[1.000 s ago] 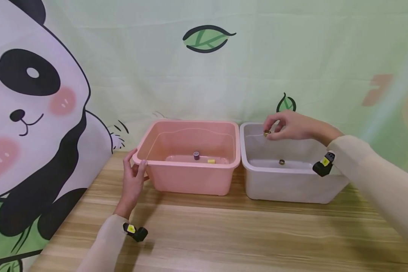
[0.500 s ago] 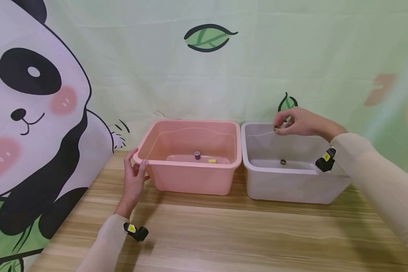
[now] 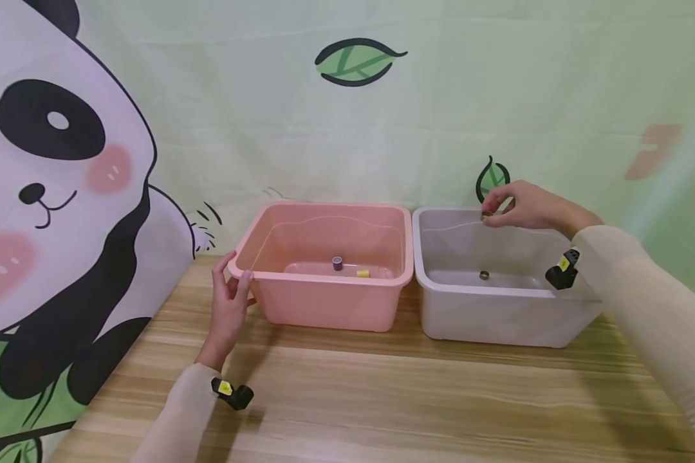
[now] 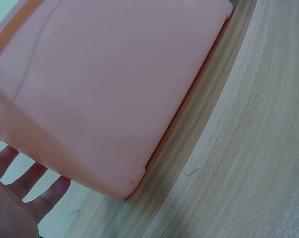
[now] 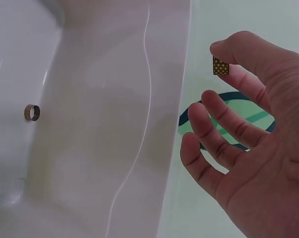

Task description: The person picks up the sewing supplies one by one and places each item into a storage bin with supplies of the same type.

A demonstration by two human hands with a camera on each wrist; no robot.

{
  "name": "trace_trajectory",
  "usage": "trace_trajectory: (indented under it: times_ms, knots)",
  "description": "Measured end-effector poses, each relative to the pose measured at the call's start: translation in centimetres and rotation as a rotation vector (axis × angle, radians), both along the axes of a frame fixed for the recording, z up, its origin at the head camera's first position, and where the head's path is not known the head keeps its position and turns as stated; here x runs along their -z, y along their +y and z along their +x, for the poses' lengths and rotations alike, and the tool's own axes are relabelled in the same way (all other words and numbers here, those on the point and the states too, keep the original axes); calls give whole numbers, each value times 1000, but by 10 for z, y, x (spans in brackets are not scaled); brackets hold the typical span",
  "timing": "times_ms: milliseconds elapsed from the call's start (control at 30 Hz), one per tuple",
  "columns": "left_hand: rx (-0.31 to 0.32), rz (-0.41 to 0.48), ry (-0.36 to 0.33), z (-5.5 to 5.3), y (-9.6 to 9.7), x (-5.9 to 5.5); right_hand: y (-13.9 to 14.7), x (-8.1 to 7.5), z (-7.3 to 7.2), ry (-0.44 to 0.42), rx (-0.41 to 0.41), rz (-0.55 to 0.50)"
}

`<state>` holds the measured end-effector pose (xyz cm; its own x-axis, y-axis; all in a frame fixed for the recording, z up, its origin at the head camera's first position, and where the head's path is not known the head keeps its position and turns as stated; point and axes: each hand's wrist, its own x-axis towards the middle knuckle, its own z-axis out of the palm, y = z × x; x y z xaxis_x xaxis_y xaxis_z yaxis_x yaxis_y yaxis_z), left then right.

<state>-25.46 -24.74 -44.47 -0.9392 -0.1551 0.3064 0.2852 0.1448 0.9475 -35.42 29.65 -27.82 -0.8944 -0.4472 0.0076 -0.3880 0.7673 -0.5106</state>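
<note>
My left hand holds the front left corner of the pink plastic bin, its thumb at the rim. In the left wrist view, several fingertips touch the bin's outer wall. Above the back part of the grey bin, my right hand pinches a small gold ring with a dotted surface between thumb and index finger. The other fingers are spread and loosely bent. A second ring, similar in look, lies on the grey bin's floor.
Inside the pink bin lie a small dark purple cylinder and a small yellow piece. Both bins stand side by side on a wooden table. Behind them hangs a pale green cloth with a panda and leaves.
My right hand has moved right and slightly up above the grey bin, still pinching the ring. The left hand keeps its place on the pink bin.
</note>
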Motion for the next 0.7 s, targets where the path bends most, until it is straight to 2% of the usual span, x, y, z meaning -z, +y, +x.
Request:
trace_trajectory:
  times_ms: [233, 700]
  knots:
    - [-4, -6, -9, 0, 0, -1, 5, 1, -2, 21, 10, -3]
    - [3, -6, -4, -1, 0, 0, 9, 5, -4, -4, 28, -5]
